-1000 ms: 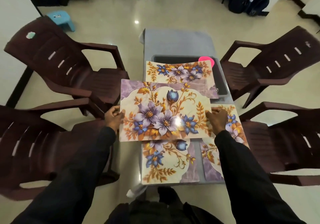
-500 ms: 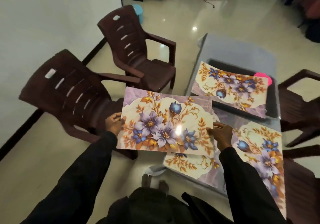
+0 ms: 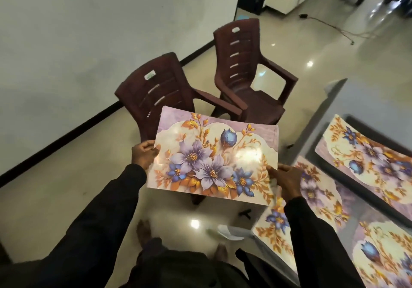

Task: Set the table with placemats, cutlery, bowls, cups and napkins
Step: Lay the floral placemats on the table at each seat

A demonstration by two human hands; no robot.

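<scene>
Though still held, the placemat (image 3: 214, 160) has swung leftward.

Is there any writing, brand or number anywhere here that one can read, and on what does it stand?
None can be read.
Held placemat: flowers and leaves only, no words.
Pale patch on the back of the near chair: too blurred to tell if it bears text.

Dim overhead light is mirrored as bright spots on the glossy floor (image 3: 195, 223); glare is thrown across the held placemat (image 3: 214, 160). Edges are bowed and slightly blurred.
</scene>
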